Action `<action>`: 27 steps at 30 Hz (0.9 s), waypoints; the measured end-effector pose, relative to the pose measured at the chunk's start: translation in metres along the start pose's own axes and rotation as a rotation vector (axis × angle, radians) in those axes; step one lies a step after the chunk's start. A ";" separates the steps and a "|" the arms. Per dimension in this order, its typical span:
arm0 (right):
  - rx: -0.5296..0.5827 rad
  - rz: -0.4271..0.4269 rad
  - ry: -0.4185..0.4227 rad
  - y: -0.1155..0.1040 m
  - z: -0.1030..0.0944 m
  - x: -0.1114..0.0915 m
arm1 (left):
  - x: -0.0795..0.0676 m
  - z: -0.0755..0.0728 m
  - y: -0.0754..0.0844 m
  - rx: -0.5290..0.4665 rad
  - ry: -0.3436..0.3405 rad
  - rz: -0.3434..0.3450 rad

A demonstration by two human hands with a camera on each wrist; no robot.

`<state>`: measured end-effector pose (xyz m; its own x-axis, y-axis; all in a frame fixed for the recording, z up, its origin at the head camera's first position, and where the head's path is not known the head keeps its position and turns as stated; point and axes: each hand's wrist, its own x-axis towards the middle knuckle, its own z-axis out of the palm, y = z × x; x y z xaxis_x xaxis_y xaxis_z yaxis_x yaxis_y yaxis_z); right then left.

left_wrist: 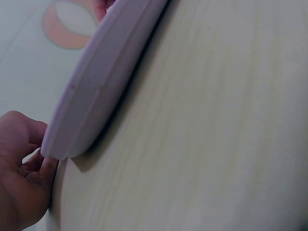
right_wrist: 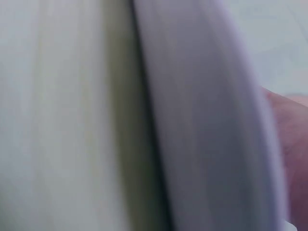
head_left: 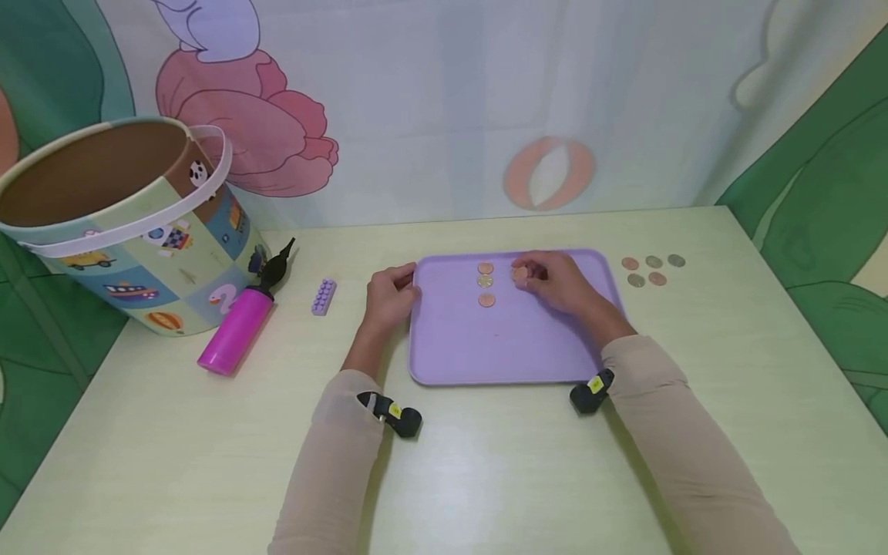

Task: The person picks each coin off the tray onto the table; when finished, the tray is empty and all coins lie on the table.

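A purple tray [head_left: 451, 347] lies on the table, with three coins in a column on it: a copper-coloured coin [head_left: 485, 268], a yellowish coin [head_left: 485, 282] and another copper-coloured coin [head_left: 487, 300]. Over the tray, just right of this column, my right hand [head_left: 560, 284] pinches a copper-coloured coin [head_left: 519, 273] between thumb and fingers. My left hand [head_left: 390, 297] holds the tray's left rim, fingers and thumb at the edge; the left wrist view shows the hand [left_wrist: 21, 168] against the tray's side [left_wrist: 96, 91]. In the right wrist view the tray's wall hides most of the right hand [right_wrist: 293, 159].
Several loose coins [head_left: 654, 262] lie on the table right of the tray. To the left are a purple toy brick [head_left: 323, 297], a magenta bottle with a black nozzle [head_left: 237, 331] and a large patterned bucket [head_left: 173, 254]. A printed curtain [head_left: 430, 116] hangs behind the table.
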<state>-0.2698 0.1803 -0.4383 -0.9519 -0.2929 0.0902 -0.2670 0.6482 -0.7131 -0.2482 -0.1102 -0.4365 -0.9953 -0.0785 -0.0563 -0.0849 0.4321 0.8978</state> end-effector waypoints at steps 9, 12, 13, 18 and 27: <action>0.009 0.039 0.010 0.003 -0.014 -0.006 | 0.002 0.001 -0.002 -0.001 0.004 0.000; 0.013 0.041 0.018 0.004 -0.019 -0.007 | 0.002 0.001 -0.001 -0.005 0.000 -0.007; 0.011 0.043 0.022 0.004 -0.021 -0.008 | 0.002 0.000 -0.001 -0.007 -0.001 -0.011; 0.007 0.050 0.052 0.008 -0.028 -0.013 | 0.001 0.000 0.000 -0.002 -0.008 -0.018; 0.003 0.079 0.086 0.012 -0.045 -0.027 | 0.000 0.000 0.001 0.003 -0.007 -0.007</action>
<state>-0.2543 0.2274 -0.4182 -0.9793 -0.1798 0.0929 -0.1905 0.6644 -0.7227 -0.2480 -0.1100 -0.4356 -0.9950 -0.0754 -0.0660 -0.0923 0.4340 0.8962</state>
